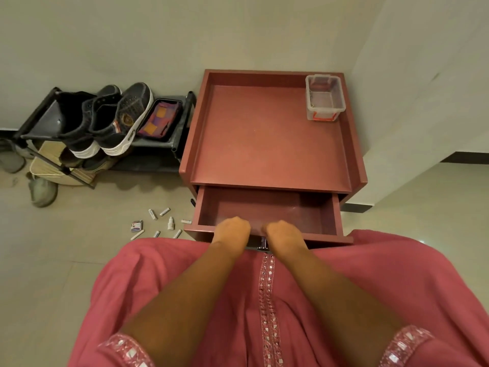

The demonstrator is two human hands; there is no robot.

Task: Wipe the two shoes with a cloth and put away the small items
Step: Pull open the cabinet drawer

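Leaning dark shoes (105,120), white-soled.

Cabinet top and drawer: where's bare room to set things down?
Cabinet top is bare except the clear bin in its far right corner. Open drawer is bare beyond both hands on its front edge. Floor left of it is littered with small items.

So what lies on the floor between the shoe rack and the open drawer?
In the head view, the small items lie scattered there: white tubes, a little dropper bottle and a small box, on bare tile between the shoe rack and drawer.
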